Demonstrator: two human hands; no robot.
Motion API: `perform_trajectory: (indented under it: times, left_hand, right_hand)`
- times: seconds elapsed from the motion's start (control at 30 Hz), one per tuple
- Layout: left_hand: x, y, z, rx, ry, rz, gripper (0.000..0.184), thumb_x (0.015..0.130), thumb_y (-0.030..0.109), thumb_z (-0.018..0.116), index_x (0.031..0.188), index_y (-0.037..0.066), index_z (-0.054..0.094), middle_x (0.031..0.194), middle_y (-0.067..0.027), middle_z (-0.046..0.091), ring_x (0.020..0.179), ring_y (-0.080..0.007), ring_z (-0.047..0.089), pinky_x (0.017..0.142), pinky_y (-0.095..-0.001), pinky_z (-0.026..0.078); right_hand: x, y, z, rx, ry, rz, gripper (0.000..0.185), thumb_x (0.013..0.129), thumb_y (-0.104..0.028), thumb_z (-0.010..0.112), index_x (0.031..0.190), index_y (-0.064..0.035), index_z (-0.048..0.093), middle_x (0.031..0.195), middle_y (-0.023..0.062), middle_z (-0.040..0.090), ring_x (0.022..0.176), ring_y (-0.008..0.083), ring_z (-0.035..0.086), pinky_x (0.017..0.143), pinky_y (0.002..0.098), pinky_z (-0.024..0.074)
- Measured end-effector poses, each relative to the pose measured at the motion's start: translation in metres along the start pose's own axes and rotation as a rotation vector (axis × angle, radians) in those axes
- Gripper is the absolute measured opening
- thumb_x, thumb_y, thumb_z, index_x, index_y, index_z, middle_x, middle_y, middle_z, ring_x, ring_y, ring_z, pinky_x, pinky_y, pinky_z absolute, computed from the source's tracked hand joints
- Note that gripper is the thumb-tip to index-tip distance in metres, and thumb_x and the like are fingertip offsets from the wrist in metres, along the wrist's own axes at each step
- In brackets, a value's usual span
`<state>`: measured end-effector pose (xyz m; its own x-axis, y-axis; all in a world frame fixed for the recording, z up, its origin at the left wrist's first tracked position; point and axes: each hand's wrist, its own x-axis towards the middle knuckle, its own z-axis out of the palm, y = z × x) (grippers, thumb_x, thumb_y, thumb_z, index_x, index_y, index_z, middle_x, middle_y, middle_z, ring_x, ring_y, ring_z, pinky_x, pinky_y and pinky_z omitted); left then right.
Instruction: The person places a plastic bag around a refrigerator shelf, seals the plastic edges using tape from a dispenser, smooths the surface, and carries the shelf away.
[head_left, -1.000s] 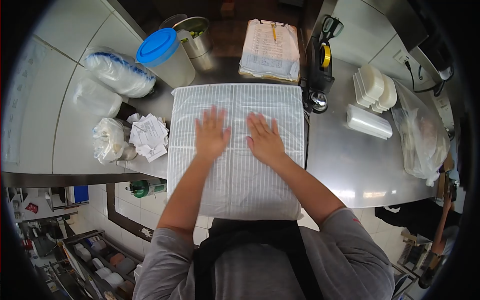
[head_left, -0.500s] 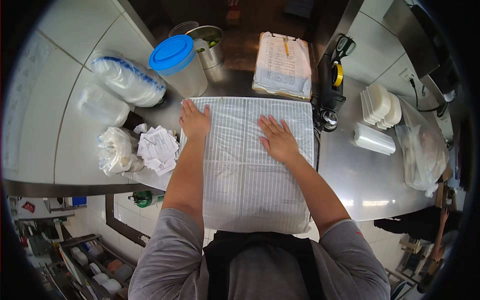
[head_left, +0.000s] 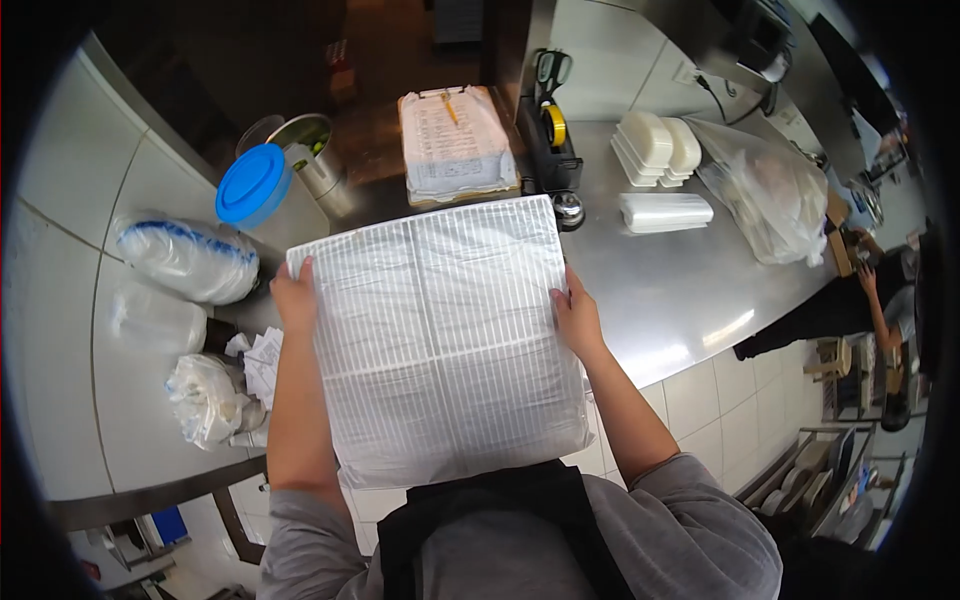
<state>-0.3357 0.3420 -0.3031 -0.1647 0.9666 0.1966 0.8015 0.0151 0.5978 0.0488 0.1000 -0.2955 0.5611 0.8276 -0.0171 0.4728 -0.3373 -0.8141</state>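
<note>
A square, plastic-wrapped panel with white stripes (head_left: 440, 340) is held in front of my body, raised off the counter and slightly turned. Its left edge is gripped by my left hand (head_left: 295, 292), near the far left corner, with fingertips on top. My right hand (head_left: 577, 315) grips the right edge, its thumb and fingers closed round it. The panel's near edge reaches my black apron (head_left: 490, 510). Parts of my fingers are hidden under the panel.
Beyond the panel are a blue-lidded container (head_left: 252, 187), a metal pot (head_left: 318, 165), a clipboard (head_left: 458, 150) and a tape dispenser (head_left: 556, 150). Wrapped bundles (head_left: 190, 258) stand left; foam trays (head_left: 650, 150) and a plastic bag (head_left: 770, 200) lie right. A person (head_left: 870, 300) is at far right.
Both hands went from lying flat on the panel to gripping its side edges. The panel has been lifted and tilted. The camera view has turned to the right.
</note>
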Motion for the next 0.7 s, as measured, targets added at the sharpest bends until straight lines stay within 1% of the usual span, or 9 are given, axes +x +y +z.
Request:
perform_trajectory:
  times: [0.07, 0.2, 0.27, 0.33, 0.4, 0.53, 0.6, 0.67, 0.7]
  left_hand:
    - [-0.01, 0.041, -0.042, -0.323, -0.024, 0.015, 0.062, 0.089, 0.04, 0.061, 0.123, -0.01, 0.051, 0.113, -0.0248, 0.061, 0.111, -0.0366, 0.055, 0.095, -0.0407, 0.042]
    - [-0.005, 0.066, -0.103, -0.266, -0.026, 0.036, 0.063, 0.095, 0.041, 0.05, 0.135, -0.007, 0.04, 0.133, -0.0239, 0.05, 0.125, -0.0293, 0.047, 0.105, -0.0364, 0.034]
    - [0.002, 0.067, -0.136, -0.342, 0.023, 0.102, 0.064, 0.097, 0.041, 0.048, 0.138, -0.007, 0.038, 0.138, -0.0226, 0.045, 0.128, -0.0278, 0.044, 0.108, -0.0351, 0.03]
    - [-0.004, 0.101, -0.186, -0.481, 0.08, 0.12, 0.06, 0.098, 0.038, 0.049, 0.138, -0.005, 0.039, 0.136, -0.0191, 0.048, 0.125, -0.0249, 0.045, 0.107, -0.0336, 0.031]
    - [-0.009, 0.13, -0.235, -0.846, -0.005, 0.157, 0.056, 0.098, 0.034, 0.052, 0.137, -0.003, 0.041, 0.134, -0.015, 0.05, 0.122, -0.0204, 0.047, 0.106, -0.0313, 0.033]
    - [-0.027, 0.19, -0.317, -0.969, 0.078, 0.332, 0.051, 0.098, 0.031, 0.052, 0.136, -0.001, 0.043, 0.124, -0.0102, 0.058, 0.113, -0.0157, 0.053, 0.1, -0.0264, 0.038]
    - [-0.046, 0.218, -0.343, -0.91, 0.073, 0.462, 0.049, 0.099, 0.031, 0.05, 0.136, -0.001, 0.044, 0.123, -0.0105, 0.058, 0.111, -0.0152, 0.055, 0.098, -0.026, 0.04]
    - [-0.069, 0.243, -0.353, -0.837, 0.079, 0.588, 0.047, 0.1, 0.03, 0.048, 0.135, -0.001, 0.045, 0.122, -0.0107, 0.059, 0.108, -0.0148, 0.057, 0.096, -0.0255, 0.043]
    - [-0.08, 0.255, -0.356, -0.74, 0.138, 0.673, 0.045, 0.101, 0.028, 0.046, 0.135, -0.001, 0.045, 0.123, -0.011, 0.059, 0.106, -0.0146, 0.059, 0.094, -0.0259, 0.045]
  right_hand:
    - [-0.007, -0.02, -0.015, 0.047, 0.004, 0.037, 0.044, 0.094, -0.013, 0.053, 0.133, 0.0026, 0.043, 0.113, 0.0257, 0.061, 0.104, 0.038, 0.06, 0.091, 0.037, 0.0466]
    - [-0.028, -0.056, -0.041, 0.217, 0.149, 0.097, 0.037, 0.096, -0.014, 0.051, 0.131, -0.0031, 0.049, 0.107, 0.0205, 0.065, 0.098, 0.0304, 0.064, 0.085, 0.0327, 0.0467]
    - [-0.04, -0.073, -0.06, 0.412, 0.206, -0.049, 0.035, 0.096, -0.013, 0.049, 0.13, -0.0031, 0.049, 0.105, 0.0162, 0.066, 0.096, 0.0235, 0.063, 0.084, 0.0306, 0.0463]
    - [-0.049, -0.085, -0.075, 0.507, 0.3, -0.13, 0.033, 0.097, -0.013, 0.048, 0.129, -0.0028, 0.05, 0.105, 0.0143, 0.065, 0.096, 0.0204, 0.062, 0.085, 0.0297, 0.0456]
    - [-0.06, -0.099, -0.084, 0.593, 0.365, -0.228, 0.032, 0.098, -0.012, 0.046, 0.128, -0.0025, 0.05, 0.105, 0.0124, 0.065, 0.097, 0.0173, 0.06, 0.086, 0.0287, 0.045]
    - [-0.089, -0.109, -0.084, 0.563, 0.545, -0.323, 0.03, 0.1, -0.015, 0.042, 0.126, -0.0012, 0.046, 0.108, 0.0095, 0.061, 0.099, 0.0142, 0.057, 0.087, 0.0278, 0.0433]
    - [-0.11, -0.104, -0.073, 0.652, 0.539, -0.228, 0.031, 0.101, -0.017, 0.039, 0.127, -0.0015, 0.044, 0.107, 0.0087, 0.06, 0.098, 0.014, 0.056, 0.087, 0.0281, 0.0435]
    - [-0.135, -0.087, -0.054, 0.717, 0.359, -0.01, 0.029, 0.103, -0.017, 0.034, 0.123, -0.001, 0.045, 0.108, 0.0064, 0.055, 0.103, 0.012, 0.05, 0.092, 0.0272, 0.04]
    - [-0.145, -0.081, -0.044, 0.719, 0.37, -0.017, 0.029, 0.103, -0.017, 0.034, 0.123, -0.001, 0.045, 0.108, 0.0064, 0.055, 0.103, 0.012, 0.05, 0.092, 0.0272, 0.04]
